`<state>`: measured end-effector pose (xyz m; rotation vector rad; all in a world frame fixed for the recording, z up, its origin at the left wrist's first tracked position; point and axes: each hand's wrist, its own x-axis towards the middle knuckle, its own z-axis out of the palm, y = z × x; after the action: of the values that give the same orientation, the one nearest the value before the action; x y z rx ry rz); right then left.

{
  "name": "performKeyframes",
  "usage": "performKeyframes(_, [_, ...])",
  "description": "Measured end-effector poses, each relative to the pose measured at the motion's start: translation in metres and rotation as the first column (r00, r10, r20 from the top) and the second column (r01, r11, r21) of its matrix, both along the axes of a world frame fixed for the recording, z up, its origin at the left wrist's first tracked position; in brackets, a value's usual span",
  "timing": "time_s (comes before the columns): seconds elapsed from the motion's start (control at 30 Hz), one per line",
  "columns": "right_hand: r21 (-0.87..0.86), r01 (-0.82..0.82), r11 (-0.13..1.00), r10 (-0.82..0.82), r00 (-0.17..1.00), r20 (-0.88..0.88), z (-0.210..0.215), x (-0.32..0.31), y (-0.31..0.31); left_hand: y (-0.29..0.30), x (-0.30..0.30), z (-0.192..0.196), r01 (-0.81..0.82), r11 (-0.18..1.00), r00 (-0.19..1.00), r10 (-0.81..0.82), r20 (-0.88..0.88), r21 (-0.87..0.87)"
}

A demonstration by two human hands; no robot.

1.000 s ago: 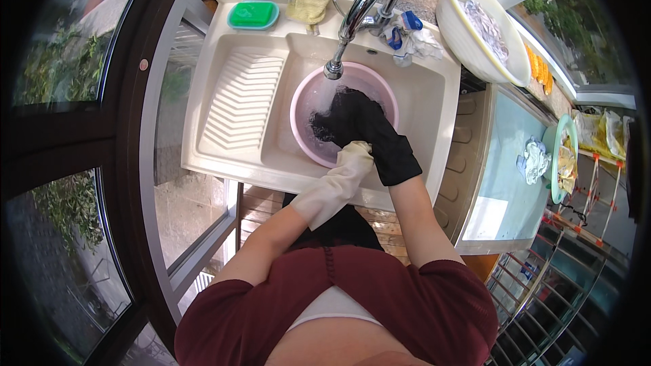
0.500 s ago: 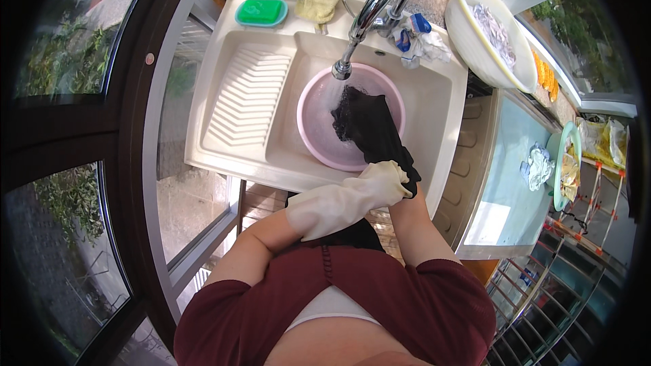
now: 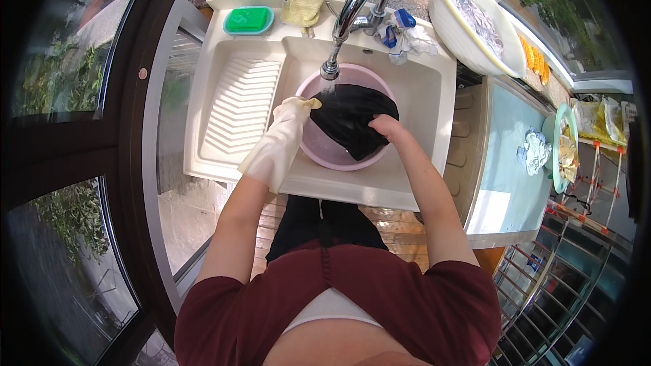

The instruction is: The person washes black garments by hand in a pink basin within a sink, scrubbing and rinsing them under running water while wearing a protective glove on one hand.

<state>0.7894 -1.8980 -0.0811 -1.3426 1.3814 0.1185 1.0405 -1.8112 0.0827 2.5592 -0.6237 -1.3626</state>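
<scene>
A black cloth garment lies spread across the pink basin, under water running from the chrome tap. My left hand, in a long cream rubber glove, grips the garment's left edge. My bare right hand pinches its right side, fingers partly hidden by the cloth. Some water shows in the basin below the fabric. What kind of garment it is I cannot make out.
The basin stands in a cream sink with a ribbed washboard on its left. A green soap bar, a yellow cloth and a blue-white cloth lie along the back. A white tub of laundry is at right.
My gloved left hand has moved from my right forearm to the garment's left edge. The black garment, bunched around my right hand before, is now stretched out between both hands.
</scene>
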Motion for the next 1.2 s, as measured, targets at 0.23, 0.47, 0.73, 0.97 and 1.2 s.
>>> performKeyframes(0.23, [-0.422, -0.057, 0.905, 0.163, 0.962, 0.221, 0.218, 0.012, -0.022, 0.023, 0.007, -0.033, 0.116, 0.992, 0.991, -0.113, 0.069, -0.042])
performKeyframes(0.47, [-0.586, -0.44, 0.68, 0.48, 0.872, -0.097, 0.149, 0.074, 0.088, -0.002, 0.01, -0.022, 0.231, 0.966, 0.971, -0.222, 0.087, -0.118])
performKeyframes(0.73, [-0.338, -0.505, 0.794, 0.524, 0.851, -0.038, 0.056, 0.067, 0.084, 0.003, -0.029, -0.13, 0.5, 0.827, 0.833, -0.54, 0.116, 0.258])
performKeyframes(0.97, [-0.632, 0.08, 0.771, 0.004, 0.991, 0.131, -0.049, 0.022, -0.005, -0.027, -0.039, -0.189, 0.407, 0.912, 0.912, -0.409, 0.038, 0.058])
performKeyframes(1.2, [0.201, 0.089, 0.976, -0.192, 0.79, 0.582, 0.054, -0.038, -0.039, 0.012, 0.018, -0.067, 0.103, 0.972, 0.959, -0.154, -0.238, -0.212])
